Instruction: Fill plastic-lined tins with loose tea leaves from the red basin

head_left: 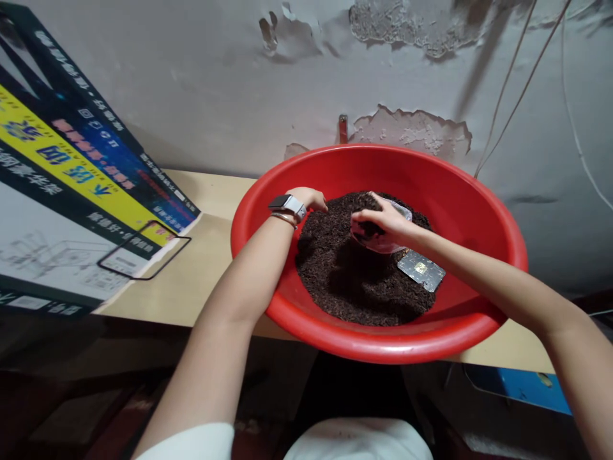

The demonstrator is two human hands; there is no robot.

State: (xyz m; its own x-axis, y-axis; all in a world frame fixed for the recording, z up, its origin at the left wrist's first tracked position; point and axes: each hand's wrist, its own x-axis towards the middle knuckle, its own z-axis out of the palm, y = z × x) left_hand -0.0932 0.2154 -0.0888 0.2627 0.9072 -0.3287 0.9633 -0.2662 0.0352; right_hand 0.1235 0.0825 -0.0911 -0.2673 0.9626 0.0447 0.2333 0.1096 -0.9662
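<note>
A wide red basin (383, 348) holds a heap of dark brown, loose, crumbly material (330, 255) that looks like dried tea leaves or soil. My right hand (389, 222) is closed around a thin clear plastic container (400, 209), a cup or a small bag, above the heap, with dark material at its mouth. At the left edge of the heap is my left hand (309, 198), wrist bent, fingers pointing down and mostly hidden behind the hand. On the heap, below my right hand, lies a flat silvery-grey packet (421, 270) with a small yellowish patch.
The basin stands on a pale wooden table (189, 255) against a wall with peeling paint (230, 83). A large printed box (71, 172) with a black wire handle (143, 250) stands at the left. Cords (520, 89) hang at the right; a blue panel (520, 386) shows below the table.
</note>
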